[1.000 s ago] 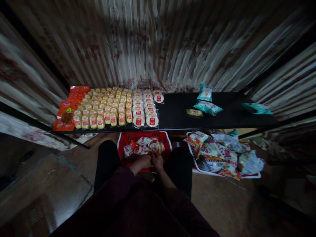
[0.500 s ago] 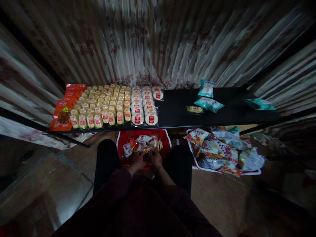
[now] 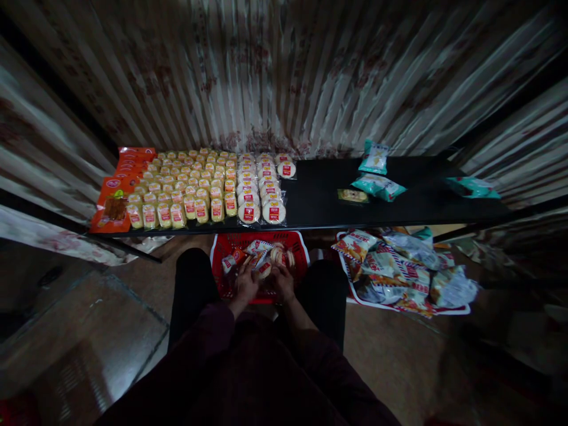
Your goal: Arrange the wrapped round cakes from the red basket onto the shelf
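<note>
Both hands are down inside a red basket (image 3: 216, 278) between my knees, low in the head view. My left hand (image 3: 247, 285) has its fingers curled at the edge of a round rice cracker pack (image 3: 265, 270), which shows between the hands. My right hand (image 3: 283, 281) is bent in just right of that pack, below several more round cracker packs (image 3: 282, 254); dim light hides what its fingers grip. At the basket's left lie an orange-and-white snack packet (image 3: 233, 259) and a striped white packet (image 3: 258, 247).
Above the basket runs a black shelf (image 3: 317, 204). It bears orange packets (image 3: 110, 204), rows of yellow wrapped cakes (image 3: 177, 214), white round cracker packs (image 3: 274, 211), teal bags (image 3: 380, 186) and one small pack (image 3: 353, 196). A second basket (image 3: 461, 309) of snack bags stands right.
My hands have moved apart from close together, the left shifting left and forward. The round cracker pack between them now shows, and packets at the basket's left have shifted.
</note>
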Tool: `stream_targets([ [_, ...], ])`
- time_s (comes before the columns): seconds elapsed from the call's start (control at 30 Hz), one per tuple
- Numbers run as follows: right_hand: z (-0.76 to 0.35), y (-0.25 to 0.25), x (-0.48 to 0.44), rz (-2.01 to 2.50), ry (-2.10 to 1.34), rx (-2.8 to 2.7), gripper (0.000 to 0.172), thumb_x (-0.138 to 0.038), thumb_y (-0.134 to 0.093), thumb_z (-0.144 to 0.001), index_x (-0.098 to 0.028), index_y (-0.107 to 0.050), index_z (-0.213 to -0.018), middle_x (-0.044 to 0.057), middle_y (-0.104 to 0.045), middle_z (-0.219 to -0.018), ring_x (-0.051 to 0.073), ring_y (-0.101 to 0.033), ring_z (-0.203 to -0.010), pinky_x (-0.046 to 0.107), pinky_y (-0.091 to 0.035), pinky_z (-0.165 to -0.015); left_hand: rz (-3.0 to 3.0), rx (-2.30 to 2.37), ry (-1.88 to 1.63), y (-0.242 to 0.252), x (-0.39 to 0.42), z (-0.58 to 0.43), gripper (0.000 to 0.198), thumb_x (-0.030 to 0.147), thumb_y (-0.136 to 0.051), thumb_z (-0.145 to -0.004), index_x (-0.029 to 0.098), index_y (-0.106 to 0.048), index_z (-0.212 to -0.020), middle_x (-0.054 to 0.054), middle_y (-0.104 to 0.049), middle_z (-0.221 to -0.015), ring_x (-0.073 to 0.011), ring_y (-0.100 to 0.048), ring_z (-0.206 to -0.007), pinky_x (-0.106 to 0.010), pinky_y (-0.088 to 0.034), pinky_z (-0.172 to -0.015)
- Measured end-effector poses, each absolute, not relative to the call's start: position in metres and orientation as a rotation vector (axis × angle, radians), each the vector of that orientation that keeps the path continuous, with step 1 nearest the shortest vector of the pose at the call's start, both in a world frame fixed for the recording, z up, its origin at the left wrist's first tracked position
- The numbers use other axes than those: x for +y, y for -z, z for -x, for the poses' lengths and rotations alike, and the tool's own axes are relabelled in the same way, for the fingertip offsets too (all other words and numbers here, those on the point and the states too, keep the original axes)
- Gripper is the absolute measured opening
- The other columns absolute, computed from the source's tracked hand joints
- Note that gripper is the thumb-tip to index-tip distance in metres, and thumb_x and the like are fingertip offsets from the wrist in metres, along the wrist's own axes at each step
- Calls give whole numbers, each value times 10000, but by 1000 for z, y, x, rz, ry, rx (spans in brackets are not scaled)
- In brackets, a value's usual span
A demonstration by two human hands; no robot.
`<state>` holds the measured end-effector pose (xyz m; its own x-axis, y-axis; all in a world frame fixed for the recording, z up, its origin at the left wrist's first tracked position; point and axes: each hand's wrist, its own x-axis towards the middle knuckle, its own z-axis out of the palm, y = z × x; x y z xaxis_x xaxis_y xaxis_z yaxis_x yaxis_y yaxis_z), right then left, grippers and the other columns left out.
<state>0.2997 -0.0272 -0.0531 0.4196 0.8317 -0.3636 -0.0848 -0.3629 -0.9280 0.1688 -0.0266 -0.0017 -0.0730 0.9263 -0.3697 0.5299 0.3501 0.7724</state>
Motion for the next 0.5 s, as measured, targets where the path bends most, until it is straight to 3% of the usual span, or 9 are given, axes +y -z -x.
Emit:
stream_targets([
  [0.17,-298,50,-26,1517,-1162,-340,381,-427,-605,-598,-184,-568,-890,38,-680,-740,205,-665,-722,327,-546,-669,-1724,1509,-560,1,-37,-173,471,223,-619,-754,241,-578,-1223,-54,-422,-1425,-238,-284,-1368,-338,-245,-1134],
  [0.33,-303,44,-22,1443,-1135,-219,267,-358,-611,-619,-205,-547,-828,12,-673,-723,196,-665,-732,330,-546,-675,-1491,1655,-460,7,-32,-170,439,234,-613,-772,208,-586,-1209,-78,-476,-1390,-226,-393,-1302,-331,-284,-1108],
  [0.5,-302,36,-20,1211,-1264,-13,259,-202,-705,-567,-214,-574,-790,-5,-696,-709,190,-668,-672,329,-551,-656,-1258,1676,-663,10,-22,-165,308,234,-579,-784,200,-660,-1079,-67,-604,-1242,-223,-497,-1196,-334,-341,-1054],
])
